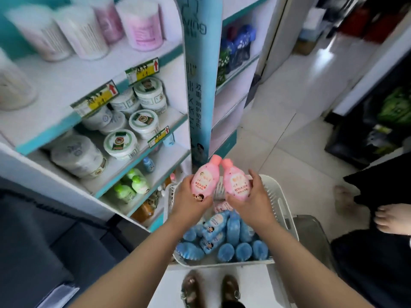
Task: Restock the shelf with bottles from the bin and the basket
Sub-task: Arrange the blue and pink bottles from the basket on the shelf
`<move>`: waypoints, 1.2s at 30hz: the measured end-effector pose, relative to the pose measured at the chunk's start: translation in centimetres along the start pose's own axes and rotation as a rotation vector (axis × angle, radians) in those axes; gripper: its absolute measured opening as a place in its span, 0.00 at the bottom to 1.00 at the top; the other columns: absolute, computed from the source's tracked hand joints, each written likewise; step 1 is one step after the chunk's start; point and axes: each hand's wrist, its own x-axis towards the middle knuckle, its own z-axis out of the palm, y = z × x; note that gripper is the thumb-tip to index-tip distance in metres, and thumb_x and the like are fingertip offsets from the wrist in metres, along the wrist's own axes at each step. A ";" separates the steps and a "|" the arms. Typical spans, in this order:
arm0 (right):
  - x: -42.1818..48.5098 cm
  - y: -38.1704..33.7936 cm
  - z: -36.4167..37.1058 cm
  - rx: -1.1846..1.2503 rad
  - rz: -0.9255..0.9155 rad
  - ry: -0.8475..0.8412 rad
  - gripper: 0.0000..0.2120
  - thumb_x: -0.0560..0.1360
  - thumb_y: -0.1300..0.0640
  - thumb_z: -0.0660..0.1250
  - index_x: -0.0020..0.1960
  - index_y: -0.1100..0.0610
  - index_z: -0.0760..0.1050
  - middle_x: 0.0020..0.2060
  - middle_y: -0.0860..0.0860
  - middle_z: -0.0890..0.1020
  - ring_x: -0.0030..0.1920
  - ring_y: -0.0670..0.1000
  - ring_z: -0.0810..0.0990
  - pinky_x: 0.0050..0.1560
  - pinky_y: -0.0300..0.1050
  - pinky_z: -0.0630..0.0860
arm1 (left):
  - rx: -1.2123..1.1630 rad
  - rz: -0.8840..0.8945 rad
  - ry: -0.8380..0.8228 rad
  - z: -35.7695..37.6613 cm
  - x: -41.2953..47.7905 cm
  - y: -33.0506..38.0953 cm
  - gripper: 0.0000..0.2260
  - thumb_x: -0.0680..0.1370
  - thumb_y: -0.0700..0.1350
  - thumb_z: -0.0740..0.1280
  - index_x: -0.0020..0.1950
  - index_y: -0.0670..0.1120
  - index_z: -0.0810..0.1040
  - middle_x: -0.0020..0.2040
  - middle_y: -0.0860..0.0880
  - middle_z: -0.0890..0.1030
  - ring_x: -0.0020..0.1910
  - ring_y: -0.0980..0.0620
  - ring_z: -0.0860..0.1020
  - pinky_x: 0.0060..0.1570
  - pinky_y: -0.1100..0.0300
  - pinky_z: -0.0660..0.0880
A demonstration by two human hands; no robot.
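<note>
My left hand point(190, 202) grips a pink bottle point(205, 178) and my right hand point(252, 200) grips a second pink bottle point(236, 181). Both bottles are held above the white slotted basket point(281, 203), caps pointing up and touching. Inside the basket lie several blue bottles point(222, 234) and at least one more pink bottle point(223, 206). The shelf unit point(133, 161) stands to the left, its lower shelves holding green bottles point(133, 185) and orange bottles point(144, 211).
White round tubs point(121, 144) fill the middle shelf, and pink and white canisters point(142, 23) stand on the top one. A grey bin point(311, 238) sits behind the basket at right. Another person's bare feet point(391, 218) are at far right. My shoes point(211, 290) stand on tiled floor.
</note>
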 end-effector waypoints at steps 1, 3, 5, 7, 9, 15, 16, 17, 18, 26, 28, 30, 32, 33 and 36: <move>-0.3 -0.9 -0.2 0.038 -0.020 0.003 0.36 0.64 0.55 0.76 0.68 0.51 0.65 0.52 0.47 0.76 0.49 0.50 0.77 0.49 0.48 0.76 | -0.022 0.008 0.009 -0.8 -0.6 0.7 0.29 0.69 0.43 0.73 0.66 0.49 0.65 0.54 0.52 0.74 0.48 0.54 0.75 0.40 0.64 0.73; -1.2 -3.0 -0.9 0.100 -0.064 -0.007 0.30 0.63 0.58 0.77 0.62 0.49 0.69 0.52 0.48 0.78 0.49 0.50 0.78 0.48 0.50 0.77 | -0.039 0.033 0.064 -2.5 -2.1 2.1 0.30 0.68 0.44 0.74 0.65 0.50 0.65 0.55 0.51 0.75 0.49 0.54 0.76 0.43 0.61 0.76; -2.1 -5.0 -1.6 0.154 -0.103 -0.045 0.30 0.62 0.58 0.78 0.58 0.47 0.68 0.51 0.47 0.78 0.48 0.49 0.78 0.45 0.47 0.78 | -0.056 0.055 0.132 -4.0 -3.9 3.4 0.31 0.67 0.45 0.75 0.67 0.50 0.64 0.56 0.49 0.76 0.50 0.52 0.77 0.46 0.58 0.77; -3.1 -6.9 -2.2 0.212 -0.165 -0.098 0.30 0.62 0.60 0.79 0.57 0.47 0.66 0.49 0.45 0.77 0.46 0.45 0.78 0.40 0.40 0.76 | -0.088 0.087 0.188 -5.3 -5.9 4.7 0.35 0.68 0.45 0.75 0.71 0.50 0.62 0.58 0.50 0.75 0.51 0.53 0.77 0.50 0.58 0.76; -4.6 -9.3 -2.8 0.272 -0.217 -0.165 0.31 0.62 0.60 0.79 0.57 0.47 0.66 0.47 0.43 0.77 0.44 0.42 0.78 0.36 0.35 0.73 | -0.138 0.108 0.249 -6.6 -8.4 6.0 0.36 0.68 0.46 0.76 0.72 0.50 0.63 0.55 0.54 0.76 0.50 0.56 0.77 0.50 0.61 0.74; -9.6 -14.8 -2.3 0.470 -0.436 -0.443 0.23 0.71 0.55 0.73 0.59 0.40 0.67 0.52 0.45 0.79 0.49 0.43 0.80 0.44 0.38 0.76 | -0.200 0.137 0.522 -11.2 -16.6 8.4 0.25 0.67 0.52 0.75 0.58 0.49 0.68 0.44 0.57 0.77 0.36 0.65 0.78 0.33 0.68 0.75; -10.4 -15.4 -2.0 0.484 -0.459 -0.483 0.22 0.72 0.53 0.71 0.61 0.39 0.67 0.53 0.44 0.79 0.51 0.44 0.80 0.47 0.40 0.77 | -0.208 0.145 0.556 -12.0 -17.8 8.5 0.24 0.69 0.49 0.75 0.58 0.49 0.67 0.44 0.57 0.77 0.36 0.66 0.78 0.32 0.69 0.74; -11.6 -16.4 -1.5 0.502 -0.484 -0.531 0.22 0.72 0.51 0.70 0.62 0.40 0.67 0.55 0.44 0.79 0.53 0.44 0.80 0.50 0.43 0.78 | -0.209 0.144 0.604 -13.0 -19.3 8.4 0.24 0.70 0.47 0.75 0.59 0.48 0.67 0.44 0.56 0.77 0.36 0.66 0.78 0.33 0.69 0.75; -12.8 -17.4 -1.1 0.515 -0.507 -0.574 0.23 0.72 0.50 0.70 0.63 0.40 0.66 0.56 0.44 0.79 0.54 0.45 0.79 0.51 0.45 0.78 | -0.209 0.141 0.651 -14.0 -20.8 8.2 0.24 0.69 0.46 0.75 0.59 0.49 0.67 0.45 0.56 0.77 0.37 0.64 0.78 0.35 0.67 0.76; -23.8 -24.4 4.5 0.556 -0.699 -0.777 0.21 0.69 0.57 0.75 0.55 0.41 0.71 0.52 0.43 0.80 0.50 0.40 0.80 0.51 0.42 0.77 | -0.299 0.155 0.904 -22.3 -33.3 4.9 0.24 0.68 0.47 0.76 0.55 0.55 0.66 0.47 0.55 0.79 0.42 0.59 0.80 0.42 0.55 0.81; -28.2 -26.4 6.2 0.551 -0.740 -0.817 0.20 0.69 0.60 0.74 0.54 0.42 0.71 0.50 0.42 0.80 0.47 0.38 0.80 0.48 0.38 0.76 | -0.295 0.134 0.973 -24.7 -37.3 2.9 0.23 0.69 0.46 0.75 0.56 0.54 0.65 0.47 0.54 0.79 0.42 0.60 0.80 0.41 0.59 0.80; -31.0 -27.5 7.9 0.558 -0.764 -0.828 0.21 0.69 0.60 0.75 0.54 0.43 0.71 0.49 0.41 0.80 0.46 0.36 0.79 0.45 0.33 0.75 | -0.265 0.114 0.999 -26.7 -40.3 1.7 0.23 0.69 0.48 0.75 0.56 0.56 0.65 0.47 0.53 0.79 0.43 0.56 0.81 0.39 0.57 0.80; -33.7 -28.7 9.2 0.582 -0.760 -0.866 0.22 0.68 0.61 0.75 0.55 0.44 0.71 0.50 0.42 0.80 0.46 0.36 0.79 0.44 0.32 0.75 | -0.259 0.086 1.042 -28.5 -43.2 0.8 0.23 0.69 0.48 0.75 0.54 0.57 0.65 0.46 0.53 0.79 0.42 0.55 0.81 0.38 0.57 0.80; -35.9 -29.4 10.6 0.577 -0.766 -0.879 0.22 0.69 0.61 0.75 0.54 0.44 0.71 0.50 0.43 0.80 0.46 0.35 0.79 0.43 0.32 0.75 | -0.248 0.082 1.082 -30.1 -45.5 -0.3 0.23 0.69 0.46 0.75 0.54 0.57 0.65 0.46 0.53 0.79 0.41 0.58 0.80 0.38 0.59 0.80; -43.7 -32.2 14.9 0.578 -0.796 -0.958 0.21 0.69 0.61 0.74 0.53 0.42 0.70 0.50 0.43 0.80 0.45 0.35 0.79 0.41 0.31 0.75 | -0.145 0.053 1.211 -35.2 -52.9 -3.7 0.24 0.69 0.46 0.76 0.57 0.55 0.67 0.46 0.57 0.78 0.41 0.63 0.78 0.40 0.62 0.78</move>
